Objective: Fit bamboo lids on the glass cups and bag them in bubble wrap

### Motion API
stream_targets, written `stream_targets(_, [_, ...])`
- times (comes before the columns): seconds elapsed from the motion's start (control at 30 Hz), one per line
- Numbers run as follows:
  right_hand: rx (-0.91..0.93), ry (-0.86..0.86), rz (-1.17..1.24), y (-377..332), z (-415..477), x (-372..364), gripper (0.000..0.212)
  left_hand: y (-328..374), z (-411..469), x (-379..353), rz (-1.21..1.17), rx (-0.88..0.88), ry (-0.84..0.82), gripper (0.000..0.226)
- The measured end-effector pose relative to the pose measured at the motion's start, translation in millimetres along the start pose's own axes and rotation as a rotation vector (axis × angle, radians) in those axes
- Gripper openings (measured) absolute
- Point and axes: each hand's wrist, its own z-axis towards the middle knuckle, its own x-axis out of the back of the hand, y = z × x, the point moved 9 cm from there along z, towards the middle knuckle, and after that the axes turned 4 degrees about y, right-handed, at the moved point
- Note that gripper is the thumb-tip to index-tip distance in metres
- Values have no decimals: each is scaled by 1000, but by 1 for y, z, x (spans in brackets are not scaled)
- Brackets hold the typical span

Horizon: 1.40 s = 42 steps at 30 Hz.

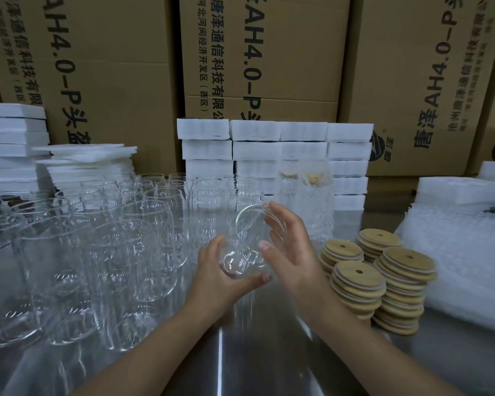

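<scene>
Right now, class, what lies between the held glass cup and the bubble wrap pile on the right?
In the head view: the right hand on the glass cup, then four stacks of bamboo lids.

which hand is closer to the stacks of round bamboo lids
Right. The right hand holds the clear glass cup on the side facing the round bamboo lid stacks; the left hand grips the cup's base, farther left.
</scene>
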Motion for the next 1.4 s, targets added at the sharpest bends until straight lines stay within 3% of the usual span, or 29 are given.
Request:
stream_targets(0.17, [-8, 112, 8, -1, -2, 7, 56, 6, -2, 2, 41, -23, 21, 112])
stream_targets(0.27, [-7, 104, -36, -2, -4, 7, 58, 7, -2, -2, -83, 46, -52, 99])
stream_targets(0.4, [37, 97, -170, -6, -5, 7, 53, 6, -9, -20, -315, 123, -272, 63])
stream_targets(0.5, [67, 105, -184, -9, -3, 9, 44, 3, -14, -28, -448, 213, -299, 53])
stream_targets(0.73, [132, 40, -154, -11, -3, 5, 33, 0, -13, -37, -775, 475, -307, 86])
stream_targets(1.0, [110, -26, -218, -13, -4, 0, 69, 8, -35, -47, -978, 698, -438, 108])
stream_targets(1.2, [90, -11, -212, -10, -4, 3, 76, 27, -48, -54, -1077, 753, -613, 99])
stream_targets(1.4, [59, 62, -134, -4, -2, 9, 62, 38, -52, -56, -1091, 697, -699, 85])
